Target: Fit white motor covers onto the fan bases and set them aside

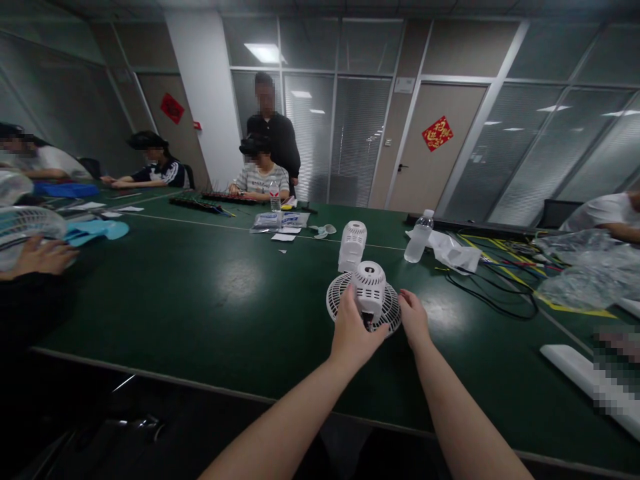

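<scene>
A white fan motor housing point(369, 287) with slotted vents stands on a round white fan grille point(336, 297), which lies on the green table. My left hand point(353, 333) wraps round the housing's left and lower side, its thumb stretched across the front. Below the housing, a small dark part shows by the thumb. My right hand point(414, 319) has its fingers curled at the grille's right rim; their tips are partly hidden. Just behind the grille stands a second white vented housing point(353, 245), apart from both hands.
On the green table point(240, 320), a plastic bottle point(419, 239) stands behind right, near black cables point(500, 303) and clear plastic bags point(595, 270). A co-worker's hand point(43, 257) rests by another grille point(30, 223) at left. White strips point(590, 380) lie at right.
</scene>
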Demonstrator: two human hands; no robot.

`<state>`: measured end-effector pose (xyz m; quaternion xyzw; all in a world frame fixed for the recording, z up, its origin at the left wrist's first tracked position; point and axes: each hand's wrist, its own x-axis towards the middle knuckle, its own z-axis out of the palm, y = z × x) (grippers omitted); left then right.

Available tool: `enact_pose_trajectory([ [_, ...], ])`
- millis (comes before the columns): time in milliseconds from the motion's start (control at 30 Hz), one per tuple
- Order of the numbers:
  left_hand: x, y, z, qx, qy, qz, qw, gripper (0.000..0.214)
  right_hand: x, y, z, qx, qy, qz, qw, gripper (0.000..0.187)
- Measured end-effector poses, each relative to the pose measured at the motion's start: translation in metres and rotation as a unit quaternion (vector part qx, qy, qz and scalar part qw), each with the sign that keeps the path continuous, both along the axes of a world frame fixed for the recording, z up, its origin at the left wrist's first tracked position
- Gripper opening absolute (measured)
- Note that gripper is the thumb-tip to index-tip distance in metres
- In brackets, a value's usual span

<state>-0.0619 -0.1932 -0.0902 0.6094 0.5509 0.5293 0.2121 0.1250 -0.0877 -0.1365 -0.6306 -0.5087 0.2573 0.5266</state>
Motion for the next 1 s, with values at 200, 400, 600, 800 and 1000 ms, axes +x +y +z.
enact_pose_trajectory([
  [200, 0.017, 0.004, -0.008, -0.009, 0.018, 0.047, 0.999, 0.104, 0.004, 0.003, -0.005, -0.014, -0.080, 0.016, 0.997, 0.049],
  [400, 0.020, 0.013, -0.007, -0.025, 0.011, 0.097, 0.995, 0.097, 0.004, -0.001, -0.001, -0.013, -0.129, 0.028, 0.991, 0.043],
  [600, 0.036, 0.016, -0.006, -0.019, -0.018, 0.169, 0.985, 0.087, 0.002, -0.004, 0.002, -0.013, -0.154, 0.028, 0.988, 0.043],
  [800, 0.038, 0.016, -0.006, -0.005, -0.018, 0.181, 0.983, 0.072, 0.001, -0.006, 0.004, -0.015, -0.163, 0.021, 0.986, 0.041],
  [1000, 0.037, 0.013, -0.005, -0.012, 0.007, 0.179, 0.984, 0.074, 0.001, -0.007, 0.003, -0.010, -0.161, 0.019, 0.987, 0.041],
])
